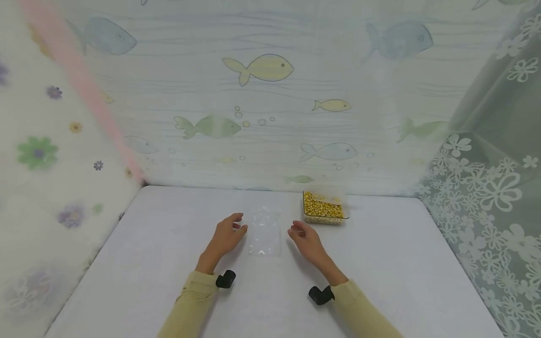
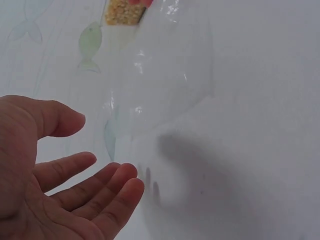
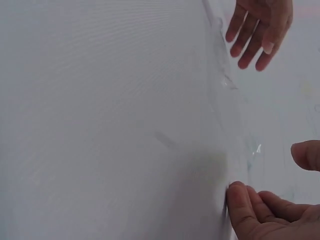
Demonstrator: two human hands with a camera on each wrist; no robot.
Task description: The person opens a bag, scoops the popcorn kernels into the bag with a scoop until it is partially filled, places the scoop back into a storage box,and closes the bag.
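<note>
A flat clear plastic bag (image 1: 265,236) lies on the white table between the two hands. My left hand (image 1: 227,235) is just left of the bag, fingers relaxed and thumb apart from them, with nothing held. On the other side, my right hand (image 1: 310,244) has loosely bent fingers and holds nothing; its thumb stands off from the fingers in the right wrist view. A clear container (image 1: 323,219) of yellow corn kernels (image 1: 323,206) is beyond the right hand. The bag (image 2: 165,75) looks shiny and see-through in the left wrist view.
The white-covered table (image 1: 148,263) reaches back to a curtain (image 1: 262,155) printed with fish. Flowered cloth (image 1: 38,197) hangs at the left, and a sheer flowered curtain (image 1: 498,197) at the right. A black wrist camera (image 1: 226,279) sits on the left sleeve.
</note>
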